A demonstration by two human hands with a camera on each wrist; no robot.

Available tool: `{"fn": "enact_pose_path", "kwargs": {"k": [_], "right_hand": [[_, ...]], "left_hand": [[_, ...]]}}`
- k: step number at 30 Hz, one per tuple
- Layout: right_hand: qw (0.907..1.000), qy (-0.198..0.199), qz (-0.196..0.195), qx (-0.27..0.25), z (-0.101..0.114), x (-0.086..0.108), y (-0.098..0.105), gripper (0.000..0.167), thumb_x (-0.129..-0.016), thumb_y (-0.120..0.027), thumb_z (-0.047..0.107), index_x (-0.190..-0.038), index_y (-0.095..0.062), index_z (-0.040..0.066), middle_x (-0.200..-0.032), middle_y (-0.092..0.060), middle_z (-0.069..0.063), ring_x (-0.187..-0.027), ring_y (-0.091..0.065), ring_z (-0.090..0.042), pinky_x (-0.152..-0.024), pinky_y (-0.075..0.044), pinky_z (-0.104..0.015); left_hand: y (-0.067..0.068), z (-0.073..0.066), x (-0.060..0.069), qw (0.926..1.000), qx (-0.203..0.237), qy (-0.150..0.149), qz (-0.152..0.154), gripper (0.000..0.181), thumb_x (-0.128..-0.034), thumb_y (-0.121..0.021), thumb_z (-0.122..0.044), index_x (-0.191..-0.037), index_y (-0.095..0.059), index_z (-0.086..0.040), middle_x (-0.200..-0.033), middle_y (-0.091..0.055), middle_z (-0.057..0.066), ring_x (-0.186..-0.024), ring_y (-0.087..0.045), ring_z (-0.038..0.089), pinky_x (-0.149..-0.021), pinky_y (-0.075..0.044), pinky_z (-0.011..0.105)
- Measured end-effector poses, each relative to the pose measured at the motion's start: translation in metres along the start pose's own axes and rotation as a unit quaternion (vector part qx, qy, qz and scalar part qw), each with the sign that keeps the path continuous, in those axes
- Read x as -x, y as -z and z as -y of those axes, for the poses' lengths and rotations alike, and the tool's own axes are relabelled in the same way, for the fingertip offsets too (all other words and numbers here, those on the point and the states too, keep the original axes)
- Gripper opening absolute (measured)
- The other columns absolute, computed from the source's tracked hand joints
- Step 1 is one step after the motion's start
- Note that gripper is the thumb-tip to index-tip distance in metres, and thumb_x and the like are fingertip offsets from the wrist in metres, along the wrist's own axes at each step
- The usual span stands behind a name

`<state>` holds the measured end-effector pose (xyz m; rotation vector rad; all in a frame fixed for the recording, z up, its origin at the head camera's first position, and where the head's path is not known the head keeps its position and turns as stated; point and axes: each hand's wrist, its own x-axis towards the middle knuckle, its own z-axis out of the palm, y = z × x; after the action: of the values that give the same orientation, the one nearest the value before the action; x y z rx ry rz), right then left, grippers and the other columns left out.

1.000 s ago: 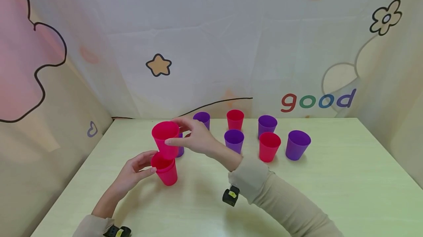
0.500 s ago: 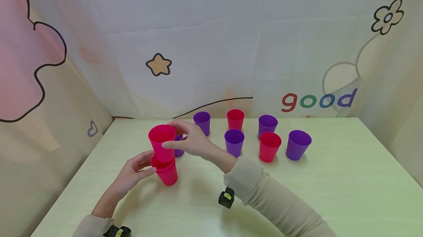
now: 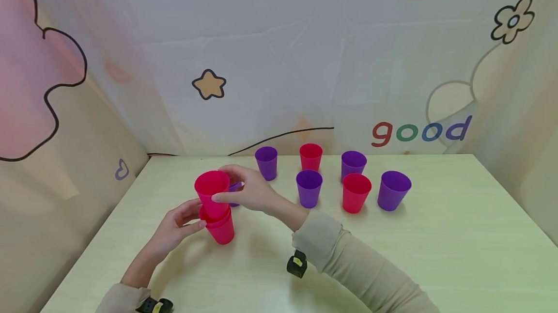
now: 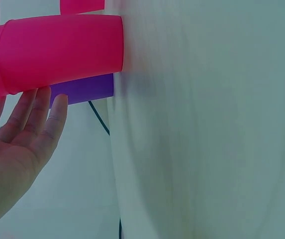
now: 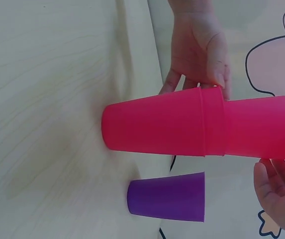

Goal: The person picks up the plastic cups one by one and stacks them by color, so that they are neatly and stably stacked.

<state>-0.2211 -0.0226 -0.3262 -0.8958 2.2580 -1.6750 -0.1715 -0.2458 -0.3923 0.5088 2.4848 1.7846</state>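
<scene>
Upright on the table stands a stack of nested red cups (image 3: 221, 231), two rims showing in the right wrist view. My left hand (image 3: 167, 235) holds this stack near its rim, thumb at the front and fingers behind. My right hand (image 3: 257, 192) pinches another red cup (image 3: 212, 189) between thumb and fingers, its lower part inside the top of the stack. In the right wrist view the held cup (image 5: 261, 127) projects from the stack (image 5: 157, 124). The left wrist view shows my left fingers (image 4: 38, 119) against the stack (image 4: 62, 50).
Behind my right hand is a partly hidden purple cup (image 3: 235, 195). Further right stand several upright cups, among them purple ones (image 3: 309, 189) (image 3: 394, 192) and red ones (image 3: 356, 194) (image 3: 310, 158). A printed curtain (image 3: 270, 61) rises at the table's back edge.
My right hand has moved down and slightly left, lowering its red cup further into the stack. More of the back-left purple cup shows. My left hand has stayed in place on the stack.
</scene>
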Motion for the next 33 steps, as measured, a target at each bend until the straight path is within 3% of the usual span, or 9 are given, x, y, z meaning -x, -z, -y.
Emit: {"fn": "enact_pose_path", "kwargs": {"k": [11,18,24,33], "right_hand": [[0.9997,0.008,0.023,0.003,-0.012,0.0,-0.007,0.052,-0.075,-0.075,0.02,-0.122,-0.054,0.012,-0.101,-0.062,0.004,-0.09,-0.058,-0.009,-0.074,-0.049,-0.023],[0.999,-0.001,0.023,0.038,-0.019,0.002,-0.014,0.056,-0.075,-0.075,0.022,-0.125,-0.052,0.011,-0.101,-0.061,0.004,-0.091,-0.056,-0.009,-0.072,-0.049,-0.021],[0.9985,-0.017,0.018,0.049,-0.024,0.003,-0.019,0.06,-0.075,-0.075,0.024,-0.127,-0.05,0.01,-0.105,-0.059,0.002,-0.094,-0.054,-0.01,-0.073,-0.048,-0.021],[0.9985,-0.022,0.018,0.046,-0.03,0.003,-0.022,0.06,-0.074,-0.076,0.022,-0.126,-0.051,0.007,-0.105,-0.059,0.002,-0.094,-0.055,-0.012,-0.072,-0.048,-0.02]], "left_hand": [[0.0,0.0,0.0,1.0,0.0,0.002,-0.005,0.05,-0.0854,-0.061,-0.006,-0.13,-0.042,0.002,-0.117,-0.052,0.02,-0.101,-0.054,0.017,-0.079,-0.049,0.028],[0.0,0.0,0.001,0.9999,-0.004,-0.008,-0.006,0.046,-0.0851,-0.062,-0.006,-0.127,-0.044,0.002,-0.112,-0.057,0.003,-0.1,-0.055,0.015,-0.08,-0.049,0.026],[0.0,0.0,0.001,1.0,-0.001,-0.005,-0.005,0.046,-0.0856,-0.061,-0.006,-0.127,-0.044,0.003,-0.112,-0.057,-0.003,-0.1,-0.055,0.014,-0.08,-0.049,0.027],[0.0,0.0,0.001,1.0,-0.003,-0.002,-0.004,0.048,-0.0858,-0.061,-0.006,-0.129,-0.043,0.002,-0.116,-0.055,0.005,-0.101,-0.054,0.017,-0.079,-0.05,0.028]]}}
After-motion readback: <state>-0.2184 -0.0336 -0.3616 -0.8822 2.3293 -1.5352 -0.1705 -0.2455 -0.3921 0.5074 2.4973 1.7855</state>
